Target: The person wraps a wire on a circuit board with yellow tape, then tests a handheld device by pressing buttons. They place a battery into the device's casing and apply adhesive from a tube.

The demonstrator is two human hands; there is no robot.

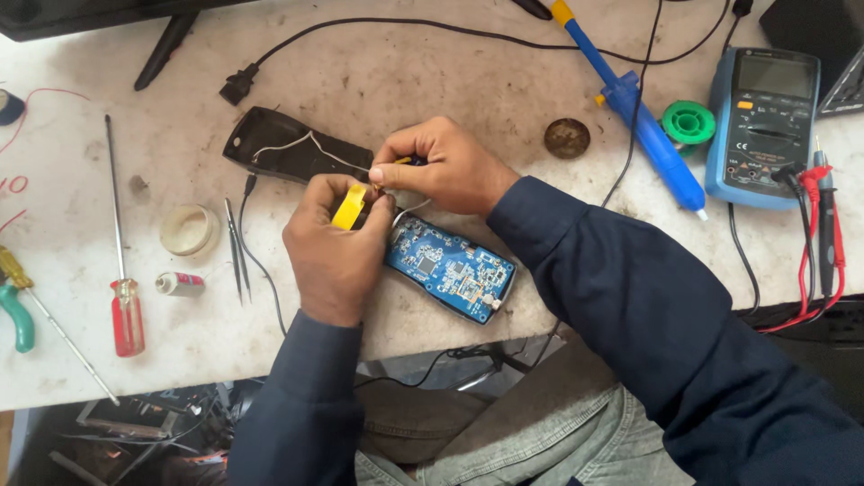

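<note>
My left hand [333, 247] grips a small yellow part [349, 206] at the upper end of a blue circuit board [450, 266] that lies on the white worktable [432, 81]. Just above it, my right hand [441, 166] pinches a small yellow-tipped piece against that yellow part. White wires run from there to a black plastic casing half [288, 148] lying just behind my hands. What the fingers pinch is mostly hidden.
To the left lie tweezers [236, 247], a red-handled screwdriver [124, 297], a small tube [180, 284] and a white round lid [189, 229]. At the right are a blue desoldering pump [643, 126], a green solder spool [688, 121], a round brown tin [567, 138] and a blue multimeter [763, 126] with red and black leads.
</note>
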